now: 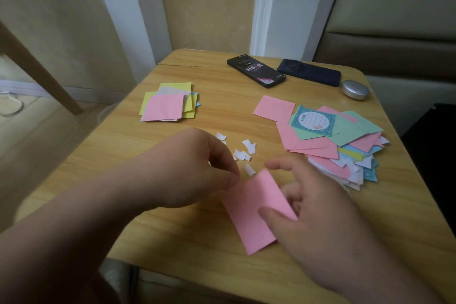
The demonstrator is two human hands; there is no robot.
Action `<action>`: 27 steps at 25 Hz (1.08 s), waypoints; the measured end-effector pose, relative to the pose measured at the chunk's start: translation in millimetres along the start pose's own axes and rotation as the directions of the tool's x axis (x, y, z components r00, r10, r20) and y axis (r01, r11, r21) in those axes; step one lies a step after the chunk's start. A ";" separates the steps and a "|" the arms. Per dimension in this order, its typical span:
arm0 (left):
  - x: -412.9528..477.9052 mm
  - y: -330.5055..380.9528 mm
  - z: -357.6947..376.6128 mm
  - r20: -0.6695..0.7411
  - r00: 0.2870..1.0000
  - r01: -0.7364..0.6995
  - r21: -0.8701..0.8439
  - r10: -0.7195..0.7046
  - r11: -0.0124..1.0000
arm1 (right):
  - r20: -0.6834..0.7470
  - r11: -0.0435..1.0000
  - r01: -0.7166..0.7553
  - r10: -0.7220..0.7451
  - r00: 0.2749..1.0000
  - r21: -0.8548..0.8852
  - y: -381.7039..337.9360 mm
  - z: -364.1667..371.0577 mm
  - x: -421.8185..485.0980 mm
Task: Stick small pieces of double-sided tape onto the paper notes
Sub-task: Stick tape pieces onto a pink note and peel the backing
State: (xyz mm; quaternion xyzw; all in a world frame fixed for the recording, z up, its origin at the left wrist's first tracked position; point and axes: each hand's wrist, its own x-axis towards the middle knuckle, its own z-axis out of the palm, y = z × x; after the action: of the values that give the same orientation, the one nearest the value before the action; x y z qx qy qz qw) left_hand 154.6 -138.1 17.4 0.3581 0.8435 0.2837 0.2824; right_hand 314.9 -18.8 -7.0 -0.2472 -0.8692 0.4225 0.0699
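Home room, likely bedroom or living area. Small wood-grain table against beige wall. White door trim, padded beige-brown upholstery at right, wooden furniture leg at left. Black phone and dark blue phone on tabletop.

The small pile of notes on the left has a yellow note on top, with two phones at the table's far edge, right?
No: the head view shows a pink note topping that small pile. The black phone and navy phone are at the table's far edge.
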 end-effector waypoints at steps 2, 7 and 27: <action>1.4 1.0 1.1 -0.080 0.997 0.004 0.094 0.003 0.996 | 0.030 0.978 -0.006 0.013 0.999 -0.210 -1.8 2.8 1.1; -1.6 2.1 1.2 -0.167 0.986 0.028 0.055 -0.018 0.998 | -0.214 0.906 -0.051 -0.045 0.976 -0.420 -7.6 -12.5 1.5; -12.7 15.0 41.1 -0.190 0.966 -0.252 -0.556 0.173 0.792 | -0.151 0.866 0.258 -0.213 0.965 0.428 7.8 -25.9 3.5</action>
State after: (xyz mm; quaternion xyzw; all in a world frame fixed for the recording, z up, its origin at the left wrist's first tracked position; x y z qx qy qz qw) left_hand 196.6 -127.7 3.1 0.3293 0.6890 0.5777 0.2882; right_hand 323.3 5.1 3.1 -0.1375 -0.7688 0.5850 0.2184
